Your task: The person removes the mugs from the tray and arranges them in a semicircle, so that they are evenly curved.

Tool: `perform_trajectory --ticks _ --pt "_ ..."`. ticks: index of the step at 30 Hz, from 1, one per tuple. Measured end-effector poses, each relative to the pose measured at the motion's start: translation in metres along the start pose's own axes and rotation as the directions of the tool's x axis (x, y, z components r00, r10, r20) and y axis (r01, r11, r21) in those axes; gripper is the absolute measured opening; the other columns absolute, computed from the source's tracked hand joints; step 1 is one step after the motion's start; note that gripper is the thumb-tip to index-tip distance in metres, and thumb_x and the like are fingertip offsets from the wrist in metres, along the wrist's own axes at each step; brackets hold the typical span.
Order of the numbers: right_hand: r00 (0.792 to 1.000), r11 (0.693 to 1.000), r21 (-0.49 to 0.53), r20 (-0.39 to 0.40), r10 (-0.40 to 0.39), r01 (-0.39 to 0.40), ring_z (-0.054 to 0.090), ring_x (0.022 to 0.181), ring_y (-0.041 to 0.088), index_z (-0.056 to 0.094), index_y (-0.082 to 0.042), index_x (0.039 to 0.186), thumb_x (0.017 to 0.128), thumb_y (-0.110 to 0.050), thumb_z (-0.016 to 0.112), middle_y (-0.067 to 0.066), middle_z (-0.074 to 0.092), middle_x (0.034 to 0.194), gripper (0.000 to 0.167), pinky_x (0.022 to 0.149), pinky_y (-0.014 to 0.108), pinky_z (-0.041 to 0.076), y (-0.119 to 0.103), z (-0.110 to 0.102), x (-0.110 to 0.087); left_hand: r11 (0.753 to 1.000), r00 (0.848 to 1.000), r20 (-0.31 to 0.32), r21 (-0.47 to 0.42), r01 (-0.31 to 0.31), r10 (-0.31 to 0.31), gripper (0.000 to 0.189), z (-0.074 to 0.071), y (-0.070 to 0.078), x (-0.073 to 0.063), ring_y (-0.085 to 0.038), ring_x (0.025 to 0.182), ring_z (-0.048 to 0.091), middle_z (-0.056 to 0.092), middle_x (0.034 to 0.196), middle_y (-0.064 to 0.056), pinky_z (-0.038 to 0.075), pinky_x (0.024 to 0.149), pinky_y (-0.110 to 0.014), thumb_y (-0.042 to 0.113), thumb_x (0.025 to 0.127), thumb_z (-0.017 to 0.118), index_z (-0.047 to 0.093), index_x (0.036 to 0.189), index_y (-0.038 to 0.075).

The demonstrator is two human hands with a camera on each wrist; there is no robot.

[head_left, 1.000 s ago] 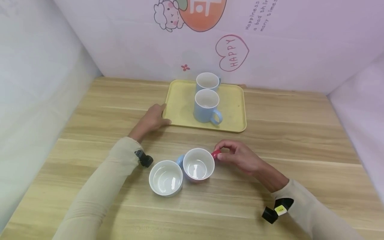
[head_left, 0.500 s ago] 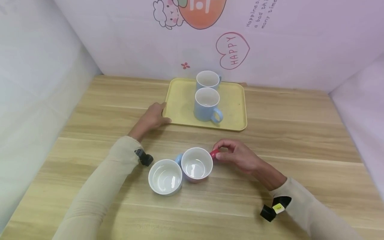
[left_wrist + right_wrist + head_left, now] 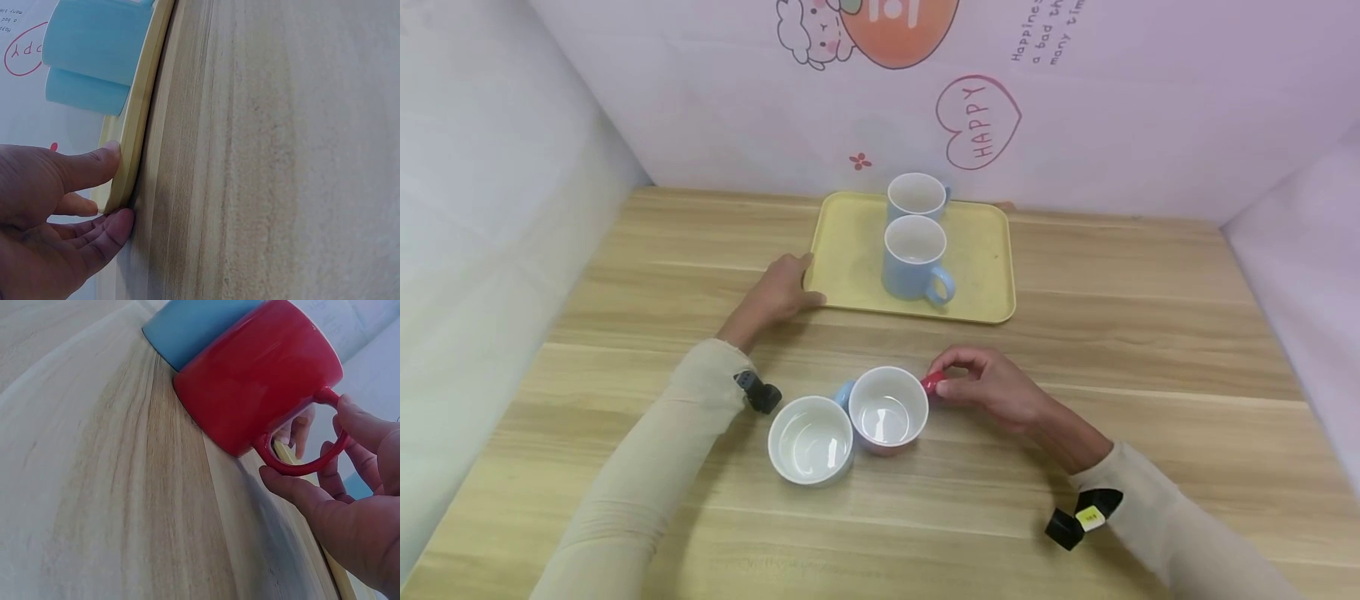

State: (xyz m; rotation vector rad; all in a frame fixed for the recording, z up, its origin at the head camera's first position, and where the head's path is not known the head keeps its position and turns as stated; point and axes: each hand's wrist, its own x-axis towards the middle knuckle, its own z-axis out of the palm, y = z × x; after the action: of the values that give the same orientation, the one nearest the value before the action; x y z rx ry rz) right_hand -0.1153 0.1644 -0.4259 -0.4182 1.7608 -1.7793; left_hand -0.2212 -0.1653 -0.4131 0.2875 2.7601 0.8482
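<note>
A red mug (image 3: 259, 375) with a white inside stands on the wooden table in front of me, and my right hand (image 3: 988, 387) pinches its handle (image 3: 294, 467) between thumb and fingers. Against its left side sits a light blue mug (image 3: 810, 442), whose handle points toward the red one. My left hand (image 3: 778, 287) grips the near left corner of a yellow tray (image 3: 842, 250), thumb on the front rim and fingers at the side. Two more light blue mugs, a nearer one (image 3: 910, 275) and a farther one (image 3: 916, 196), stand upright on that tray.
Behind the tray rises a white printed cloth wall (image 3: 1097, 142); more white cloth (image 3: 490, 183) closes off the left side. The wooden table (image 3: 1120, 333) extends to both sides of the tray and mugs.
My right hand and the red mug have shifted slightly left, closer to the blue mug beside it. The left hand keeps its place on the tray. The head view has tilted a little.
</note>
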Motion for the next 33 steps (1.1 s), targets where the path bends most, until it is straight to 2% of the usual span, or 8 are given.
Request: perform_trajectory --ticks 5,11,16,19,24,33 --pt "1.000 1.000 -0.011 -0.014 0.016 -0.016 0.062 0.095 0.019 0.064 0.007 0.111 0.092 -0.002 0.069 0.011 0.068 0.105 0.022 0.086 0.031 0.054 0.002 -0.002 -0.002 1.000 1.000 0.001 0.004 0.011 -0.011 0.047 0.001 0.000 0.000 -0.034 0.093 0.050 0.053 0.106 -0.024 0.045 0.087 -0.048 0.012 0.086 0.076 0.055 0.123 -0.008" --pt "0.998 0.998 0.050 -0.051 0.036 -0.033 0.065 0.099 0.019 0.053 0.015 0.123 0.096 -0.004 0.064 0.011 0.068 0.109 0.035 0.091 0.034 0.053 0.004 -0.005 -0.005 1.000 1.000 -0.002 0.001 0.009 -0.009 0.044 0.001 0.001 0.000 -0.035 0.093 0.050 0.053 0.106 -0.025 0.045 0.088 -0.049 0.013 0.086 0.076 0.055 0.120 -0.007" --pt "0.997 0.998 0.046 -0.070 0.040 -0.037 0.065 0.099 0.018 0.052 0.017 0.124 0.097 -0.005 0.064 0.013 0.065 0.110 0.037 0.091 0.034 0.053 0.003 -0.007 -0.005 1.000 1.000 0.000 0.001 0.012 -0.012 0.047 0.000 0.001 0.000 -0.035 0.095 0.050 0.053 0.108 -0.025 0.045 0.089 -0.049 0.013 0.087 0.076 0.055 0.123 -0.008" --pt "0.997 0.999 0.043 -0.070 0.036 -0.033 0.065 0.099 0.019 0.051 0.019 0.122 0.097 -0.003 0.062 0.013 0.064 0.109 0.035 0.091 0.035 0.052 0.002 -0.007 -0.004 1.000 1.000 0.006 0.005 0.014 -0.014 0.055 0.000 0.000 0.000 -0.036 0.097 0.050 0.053 0.111 -0.028 0.044 0.092 -0.050 0.013 0.087 0.076 0.052 0.131 -0.010" --pt "0.997 0.998 0.066 -0.075 0.018 -0.013 0.066 0.098 0.022 0.049 0.019 0.120 0.099 0.000 0.056 0.014 0.063 0.106 0.030 0.092 0.040 0.052 0.004 -0.008 -0.002 0.999 0.999 0.038 0.031 0.026 -0.027 0.074 0.000 0.001 0.003 -0.040 0.112 0.050 0.050 0.126 -0.034 0.039 0.104 -0.049 0.014 0.088 0.075 0.037 0.144 -0.015" --pt "0.994 0.991 0.132 -0.105 -0.023 0.037 0.064 0.103 0.021 0.046 0.015 0.122 0.104 -0.006 0.049 0.015 0.061 0.109 0.028 0.093 0.036 0.051 0.001 -0.011 0.001 0.998 0.998 0.055 0.053 0.035 -0.038 0.082 -0.002 0.001 0.002 -0.046 0.131 0.041 0.040 0.140 -0.039 0.029 0.113 -0.048 0.015 0.089 0.074 0.027 0.148 -0.018"
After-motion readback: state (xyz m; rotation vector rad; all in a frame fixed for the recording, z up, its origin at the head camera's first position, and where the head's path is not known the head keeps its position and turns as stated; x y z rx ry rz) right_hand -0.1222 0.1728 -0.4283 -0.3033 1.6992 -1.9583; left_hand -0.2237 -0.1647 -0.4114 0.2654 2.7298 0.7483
